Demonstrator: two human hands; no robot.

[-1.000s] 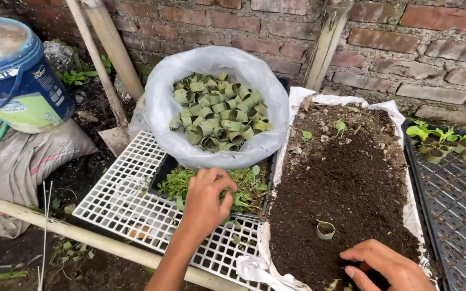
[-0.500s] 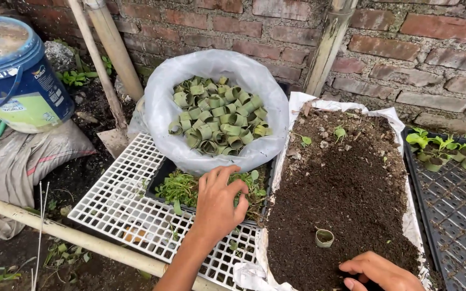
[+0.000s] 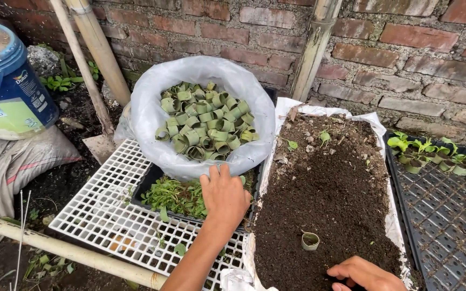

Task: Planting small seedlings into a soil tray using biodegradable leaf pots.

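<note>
A brick wall (image 3: 405, 48) is backing the whole work area, with bamboo poles (image 3: 95, 48) leaning against it. The sack of dark soil (image 3: 330, 183) is lying open on the right, its white lining folded back at the edges. Beside it on the left, a white plastic bag (image 3: 152, 113) is holding a heap of rolled green leaf cups (image 3: 203, 121). A blue and green bucket (image 3: 4, 81) is standing at far left. A white grid tray (image 3: 109, 210) is carrying a black tray of seedlings (image 3: 176, 196), partly tucked under the bag. A black cell tray (image 3: 449, 221) at right is holding a few planted cups along its far edge.

The left hand (image 3: 225, 196) is reaching down into the seedlings, fingers curled and palm down; whether it is pinching a stem cannot be told, since the fingertips are hidden. The right hand (image 3: 365, 275) is resting on the soil at the near edge, loosely curled, nothing visibly in it. One soil-filled leaf cup (image 3: 310, 240) is standing upright in the soil, just beyond the right hand.

The seedlings are looking thin and tangled, so a hard pull is likely to snap a stem or tear roots. A careless brush from the right hand could be tipping the lone cup over.
</note>
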